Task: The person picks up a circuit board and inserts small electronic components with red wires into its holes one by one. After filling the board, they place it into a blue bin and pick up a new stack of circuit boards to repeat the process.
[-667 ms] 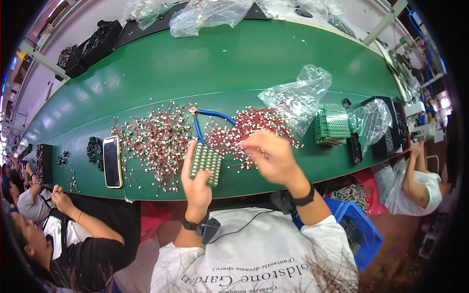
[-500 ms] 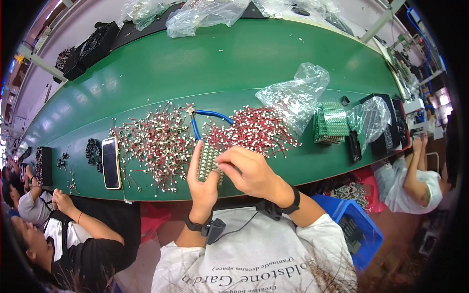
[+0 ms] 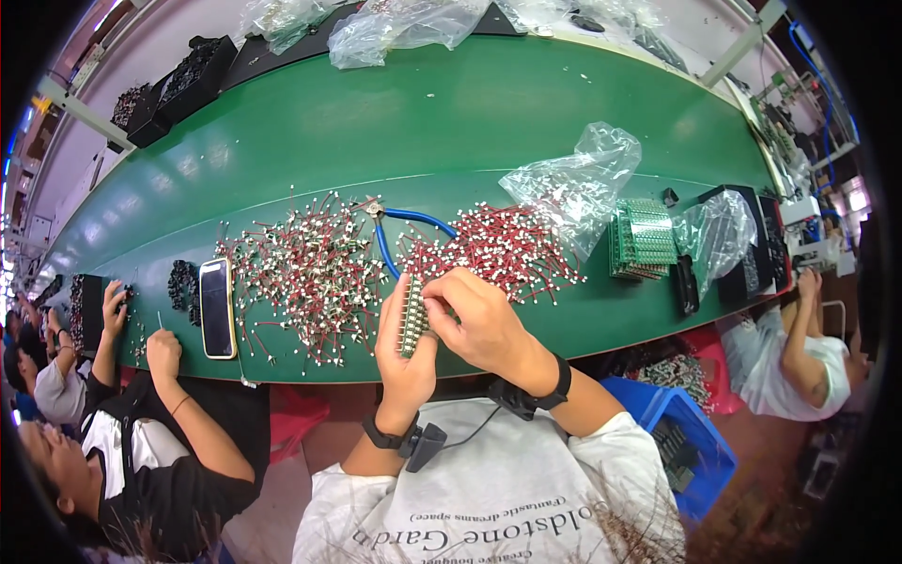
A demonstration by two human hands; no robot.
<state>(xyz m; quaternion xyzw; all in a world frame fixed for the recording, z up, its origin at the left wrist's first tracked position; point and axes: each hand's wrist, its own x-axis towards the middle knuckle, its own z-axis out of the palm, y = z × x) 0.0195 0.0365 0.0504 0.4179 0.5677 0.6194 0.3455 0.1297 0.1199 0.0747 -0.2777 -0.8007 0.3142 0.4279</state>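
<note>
My left hand [image 3: 406, 350] holds a small green circuit board [image 3: 412, 320] on edge above the table's near rim. My right hand [image 3: 477, 318] rests against the board's right side, fingertips pinched at its top. Just beyond my hands lie two heaps of red-wired white components, one on the left [image 3: 305, 273] and one on the right [image 3: 498, 246]. Blue-handled cutters [image 3: 399, 228] lie between the heaps.
A stack of green boards [image 3: 642, 240] and crumpled clear bags [image 3: 573, 183] sit to the right on the green table [image 3: 451, 113]. A phone [image 3: 216, 307] lies at the left. One person works at my left [image 3: 141, 423], another at my right [image 3: 799, 348]. A blue crate [image 3: 681, 451] stands below.
My right hand came back from the red-wire heap to the board. The board, held flat before, is now turned on edge, closer to me.
</note>
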